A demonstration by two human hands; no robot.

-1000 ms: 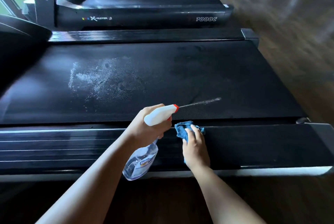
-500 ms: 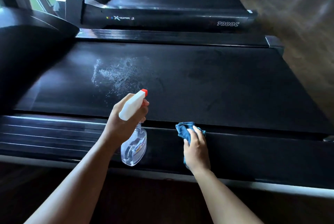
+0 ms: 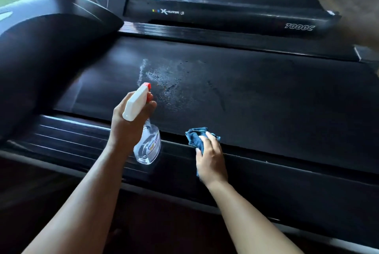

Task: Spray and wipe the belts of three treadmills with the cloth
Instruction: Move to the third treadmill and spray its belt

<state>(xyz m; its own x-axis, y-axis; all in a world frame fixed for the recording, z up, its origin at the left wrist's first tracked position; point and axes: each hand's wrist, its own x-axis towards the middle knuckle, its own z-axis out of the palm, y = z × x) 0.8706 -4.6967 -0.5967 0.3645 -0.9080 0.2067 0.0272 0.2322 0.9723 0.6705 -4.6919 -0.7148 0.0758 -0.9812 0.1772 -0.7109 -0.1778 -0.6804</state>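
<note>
The left hand point(image 3: 131, 124) grips a clear spray bottle point(image 3: 148, 147); the flat right hand point(image 3: 211, 160) presses a blue cloth point(image 3: 194, 135). Unwiped spray point(image 3: 164, 81) may dry.

Matt black rubbery belt point(image 3: 256, 93), clear glossy plastic spray bottle point(image 3: 148, 145), blue nappy cloth point(image 3: 195, 136), glossy side rail point(image 3: 78, 136)

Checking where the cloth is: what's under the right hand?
The bunched blue cloth lies under the right hand on the treadmill's side rail; its far end shows past the fingers. The part beneath the palm is covered.
</note>
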